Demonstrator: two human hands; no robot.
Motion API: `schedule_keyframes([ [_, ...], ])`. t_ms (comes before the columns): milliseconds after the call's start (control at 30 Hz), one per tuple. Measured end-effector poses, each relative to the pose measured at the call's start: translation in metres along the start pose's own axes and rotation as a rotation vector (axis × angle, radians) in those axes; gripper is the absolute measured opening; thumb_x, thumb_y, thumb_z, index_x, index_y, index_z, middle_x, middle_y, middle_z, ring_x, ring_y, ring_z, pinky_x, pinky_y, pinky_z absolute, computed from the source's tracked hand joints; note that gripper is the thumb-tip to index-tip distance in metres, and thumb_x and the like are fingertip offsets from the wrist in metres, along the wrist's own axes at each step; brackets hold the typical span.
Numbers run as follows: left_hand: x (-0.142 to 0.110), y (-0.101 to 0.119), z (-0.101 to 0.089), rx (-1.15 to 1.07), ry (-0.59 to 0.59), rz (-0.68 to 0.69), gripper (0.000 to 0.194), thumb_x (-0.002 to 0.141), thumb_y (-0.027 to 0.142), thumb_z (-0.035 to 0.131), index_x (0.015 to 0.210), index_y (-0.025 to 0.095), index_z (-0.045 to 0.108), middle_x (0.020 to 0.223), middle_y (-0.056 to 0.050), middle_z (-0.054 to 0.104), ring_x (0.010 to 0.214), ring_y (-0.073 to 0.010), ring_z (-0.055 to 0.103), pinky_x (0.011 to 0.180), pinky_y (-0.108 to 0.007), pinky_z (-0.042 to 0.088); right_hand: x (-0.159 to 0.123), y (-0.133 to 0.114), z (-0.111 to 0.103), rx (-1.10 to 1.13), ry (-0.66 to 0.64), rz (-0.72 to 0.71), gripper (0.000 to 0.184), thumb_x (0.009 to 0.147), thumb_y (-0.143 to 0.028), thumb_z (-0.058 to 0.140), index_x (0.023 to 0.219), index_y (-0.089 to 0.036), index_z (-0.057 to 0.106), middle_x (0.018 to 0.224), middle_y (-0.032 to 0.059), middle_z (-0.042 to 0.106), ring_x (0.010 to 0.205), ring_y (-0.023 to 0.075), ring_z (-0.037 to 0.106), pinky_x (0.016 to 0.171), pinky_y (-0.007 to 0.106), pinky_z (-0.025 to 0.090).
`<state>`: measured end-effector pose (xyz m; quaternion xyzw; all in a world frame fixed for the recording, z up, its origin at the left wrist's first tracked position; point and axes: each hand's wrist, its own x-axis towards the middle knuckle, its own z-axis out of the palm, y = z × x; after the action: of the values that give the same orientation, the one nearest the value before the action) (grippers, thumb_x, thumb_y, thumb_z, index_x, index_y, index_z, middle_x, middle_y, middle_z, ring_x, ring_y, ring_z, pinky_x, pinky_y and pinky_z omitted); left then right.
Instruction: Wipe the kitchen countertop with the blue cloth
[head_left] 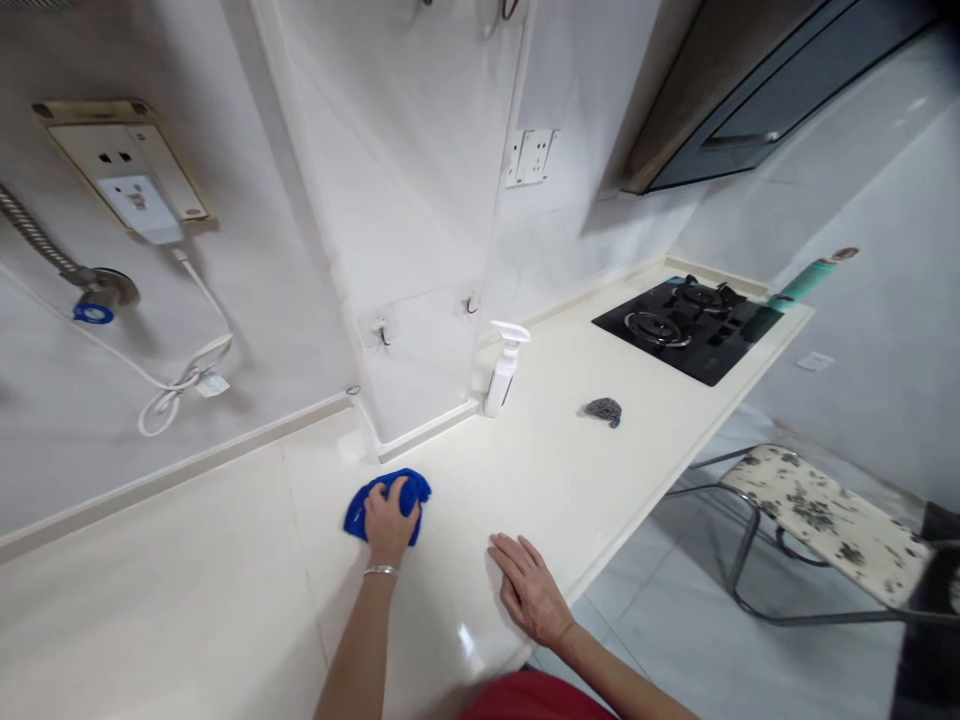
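Observation:
My left hand (390, 520), with a thin silver bracelet at the wrist, presses down on a crumpled blue microfibre cloth (409, 495) on the cream stone countertop (480, 480). My right hand (529, 590) lies flat on the countertop near its front edge, palm down and holding nothing. Beyond my hands, a white spray bottle (504, 370) stands against the wall. A small grey scouring pad (604, 410) lies on the counter between the bottle and a black two-burner gas hob (686, 325).
A range hood (712, 100) hangs above the hob. White wall sockets (532, 157) and a flexible metal hose (37, 230) are on the tiled walls, with a white cable (180, 390) hanging. A folding stool (825, 520) stands on the floor beyond the counter's edge.

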<state>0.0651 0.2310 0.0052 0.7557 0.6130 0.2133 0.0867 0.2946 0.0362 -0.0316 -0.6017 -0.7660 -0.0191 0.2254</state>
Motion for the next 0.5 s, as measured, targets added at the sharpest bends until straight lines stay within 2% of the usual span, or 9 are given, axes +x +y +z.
schedule_keyframes([
  [100, 0.005, -0.049, -0.026, 0.086, 0.070, -0.143, 0.050, 0.091, 0.043, 0.054, 0.136, 0.022, 0.059, 0.125, -0.017, 0.044, 0.110, -0.0321, 0.048, 0.097, -0.045, 0.044, -0.001, 0.001, 0.002, -0.004, 0.008, -0.004, 0.063, 0.082, -0.003, 0.042, 0.142, -0.018, 0.050, 0.149, 0.0103, 0.051, 0.143, 0.0213, 0.041, 0.119, 0.051, 0.036],
  [233, -0.013, -0.118, -0.072, 0.154, 0.156, -0.396, 0.057, 0.092, 0.054, 0.047, 0.139, 0.024, 0.055, 0.128, -0.018, 0.045, 0.115, -0.0348, 0.049, 0.097, -0.048, 0.045, 0.000, 0.002, 0.003, -0.004, 0.024, -0.016, 0.063, 0.082, -0.003, 0.043, 0.142, -0.019, 0.050, 0.148, 0.0097, 0.053, 0.143, 0.0211, 0.042, 0.119, 0.050, 0.037],
  [367, -0.058, -0.184, -0.122, 0.150, 0.236, -0.699, 0.067, 0.086, 0.066, 0.045, 0.142, 0.030, 0.050, 0.133, -0.019, 0.047, 0.120, -0.0428, 0.050, 0.091, -0.054, 0.049, -0.002, 0.003, 0.005, -0.030, 0.048, -0.036, 0.062, 0.083, -0.004, 0.043, 0.142, -0.019, 0.050, 0.148, 0.0086, 0.053, 0.142, 0.0209, 0.043, 0.118, 0.048, 0.038],
  [500, -0.128, -0.238, -0.156, 0.184, 0.352, -0.979, 0.070, 0.075, 0.064, 0.054, 0.139, 0.035, 0.052, 0.136, -0.019, 0.051, 0.118, -0.0503, 0.053, 0.079, -0.059, 0.053, -0.005, 0.006, 0.010, -0.084, 0.066, -0.071, 0.060, 0.085, -0.007, 0.045, 0.144, -0.020, 0.048, 0.150, 0.0071, 0.051, 0.141, 0.0202, 0.045, 0.119, 0.045, 0.037],
])
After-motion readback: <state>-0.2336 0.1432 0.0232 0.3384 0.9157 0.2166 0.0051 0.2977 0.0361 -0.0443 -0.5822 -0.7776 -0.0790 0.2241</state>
